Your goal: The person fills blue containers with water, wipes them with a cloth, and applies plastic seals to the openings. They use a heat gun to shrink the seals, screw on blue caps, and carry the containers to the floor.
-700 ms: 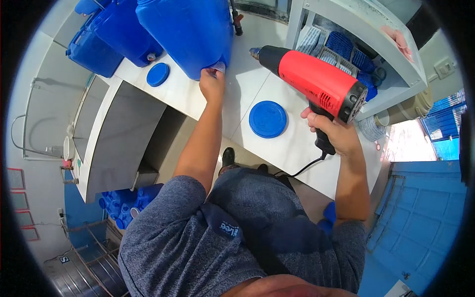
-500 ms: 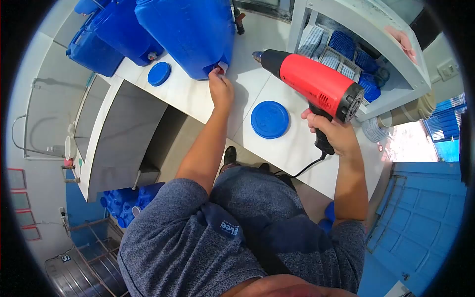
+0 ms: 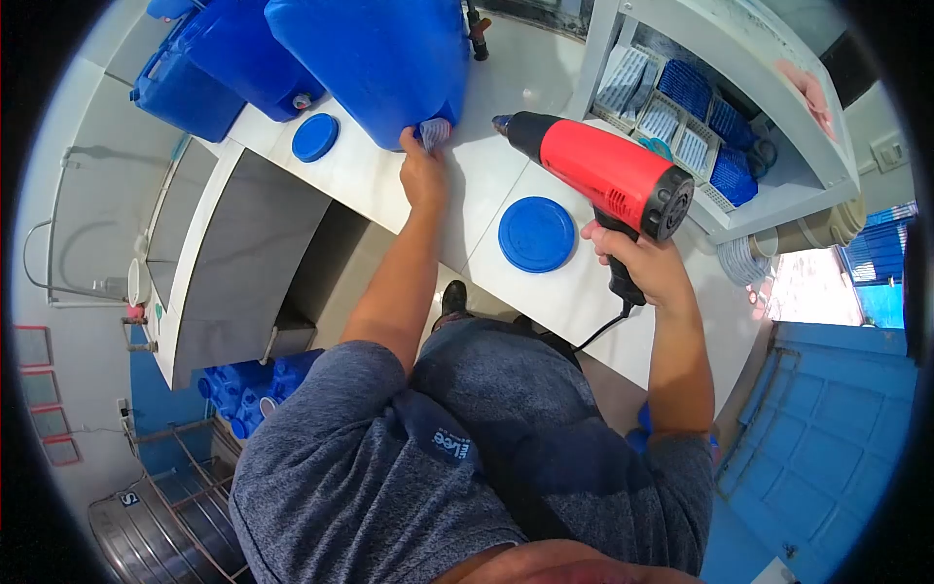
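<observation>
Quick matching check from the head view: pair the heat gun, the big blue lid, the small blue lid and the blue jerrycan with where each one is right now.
Things:
1. heat gun
2. big blue lid
3. small blue lid
4. blue jerrycan

Places:
A. flat on the counter, below the gun
B. touched at its spout by the left hand
C. held in the right hand
D. on the counter left of the left hand

Pairs: 1-C, 2-A, 3-D, 4-B

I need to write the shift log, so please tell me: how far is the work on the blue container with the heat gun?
Done: nothing visibly finished. In hand: the left hand pinches the sleeve on the spout of the big blue container; the right hand aims the red heat gun at it. Left: two blue lids lie loose on the white counter, and the other containers wait.
</observation>
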{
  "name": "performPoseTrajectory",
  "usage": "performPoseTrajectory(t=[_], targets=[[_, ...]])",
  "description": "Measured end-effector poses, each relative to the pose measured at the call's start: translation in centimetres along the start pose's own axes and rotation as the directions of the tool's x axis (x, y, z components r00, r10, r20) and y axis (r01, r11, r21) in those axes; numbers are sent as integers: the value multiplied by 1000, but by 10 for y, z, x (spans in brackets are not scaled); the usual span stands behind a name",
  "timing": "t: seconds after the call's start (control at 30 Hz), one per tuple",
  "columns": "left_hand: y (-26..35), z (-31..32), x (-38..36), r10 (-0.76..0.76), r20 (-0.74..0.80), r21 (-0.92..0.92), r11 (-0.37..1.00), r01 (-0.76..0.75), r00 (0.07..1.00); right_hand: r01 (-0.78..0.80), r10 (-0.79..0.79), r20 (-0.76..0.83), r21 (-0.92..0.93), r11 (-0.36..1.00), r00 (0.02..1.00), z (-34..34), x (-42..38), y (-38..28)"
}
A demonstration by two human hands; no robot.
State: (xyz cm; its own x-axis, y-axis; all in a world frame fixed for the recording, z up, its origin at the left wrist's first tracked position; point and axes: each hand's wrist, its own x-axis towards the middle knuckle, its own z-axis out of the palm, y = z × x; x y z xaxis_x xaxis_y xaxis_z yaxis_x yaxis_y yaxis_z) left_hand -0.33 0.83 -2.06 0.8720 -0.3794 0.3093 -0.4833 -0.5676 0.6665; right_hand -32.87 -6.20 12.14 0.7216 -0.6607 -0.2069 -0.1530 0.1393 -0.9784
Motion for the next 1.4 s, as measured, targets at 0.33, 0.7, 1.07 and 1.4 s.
performPoseTrajectory(t=[0.33, 0.7, 1.07, 1.4], targets=[[-8, -13, 17, 292, -49, 91, 954, -286, 955, 2, -2, 14, -7, 1000, 1000, 0, 3, 6], [15, 19, 1, -17, -131, -206, 978, -11, 991, -22, 23, -9, 62, 998, 1000, 1, 7, 8], [22, 35, -2, -75, -242, -253, 967, 12, 967, -132, 113, 129, 148, 980, 985, 3, 39, 27], [13, 32, -2, -144, -91, -496, 865, 80, 985, -117, 93, 110, 243, 963, 990, 16, 75, 44]])
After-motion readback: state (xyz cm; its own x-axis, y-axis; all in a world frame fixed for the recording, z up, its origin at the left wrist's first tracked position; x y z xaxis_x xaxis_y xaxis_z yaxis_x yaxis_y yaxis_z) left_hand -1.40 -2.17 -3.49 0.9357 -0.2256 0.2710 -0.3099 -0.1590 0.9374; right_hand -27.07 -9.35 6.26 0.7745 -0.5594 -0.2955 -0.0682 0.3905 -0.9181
